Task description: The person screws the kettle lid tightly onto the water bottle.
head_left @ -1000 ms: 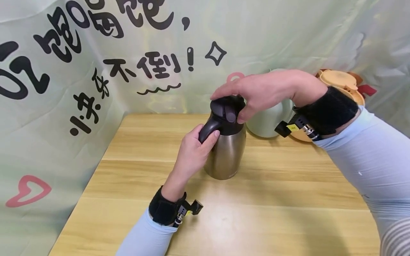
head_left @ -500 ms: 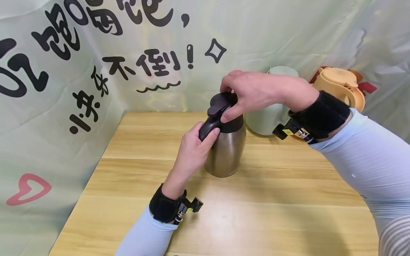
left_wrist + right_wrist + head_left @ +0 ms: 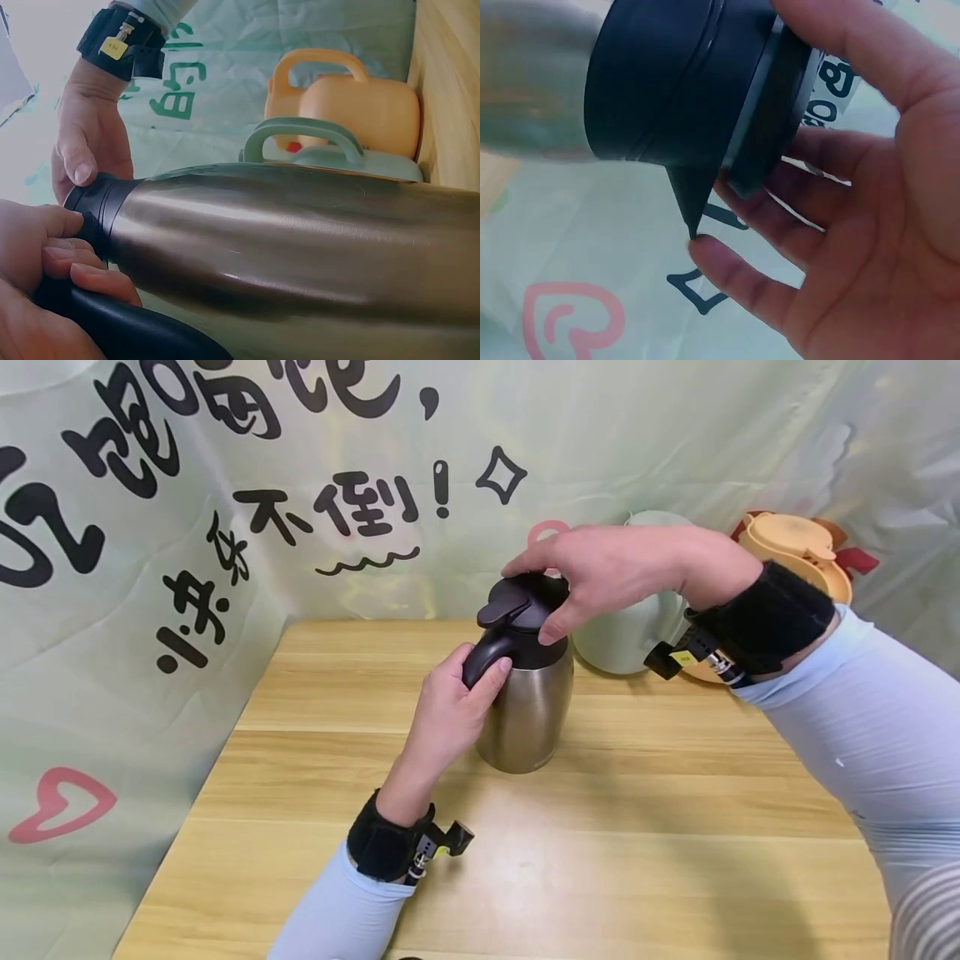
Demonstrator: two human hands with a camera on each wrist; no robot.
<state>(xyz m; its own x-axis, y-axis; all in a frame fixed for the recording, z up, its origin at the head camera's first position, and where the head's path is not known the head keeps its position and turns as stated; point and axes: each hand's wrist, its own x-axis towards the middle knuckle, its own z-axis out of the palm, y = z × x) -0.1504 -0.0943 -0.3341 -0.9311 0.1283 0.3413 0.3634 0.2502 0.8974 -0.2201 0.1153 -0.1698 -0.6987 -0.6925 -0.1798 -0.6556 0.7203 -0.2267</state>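
Observation:
A brushed-steel thermos jug (image 3: 528, 718) with a black collar stands upright on the wooden table. My left hand (image 3: 453, 702) grips its black handle (image 3: 486, 658), thumb along the top. From the right, my right hand (image 3: 618, 568) reaches over the jug and holds the black lid (image 3: 517, 597) between thumb and fingers; the lid's thumb lever points left, roughly over the handle. The right wrist view shows those fingers bent round the lid's rim (image 3: 769, 112), one fingertip at the tip of the pointed spout (image 3: 692, 196).
Behind the right forearm stand a pale green jug (image 3: 626, 631) and an orange jug (image 3: 795, 539), both partly covered by it. A fabric backdrop (image 3: 360, 593) with black writing hangs close behind the table (image 3: 315, 777). A dark rim peeks in at the bottom edge.
The lid has turned, its lever swinging from the front towards the left. My right hand turned with it, then spread its fingers back around the lid. The left hand stays on the handle.

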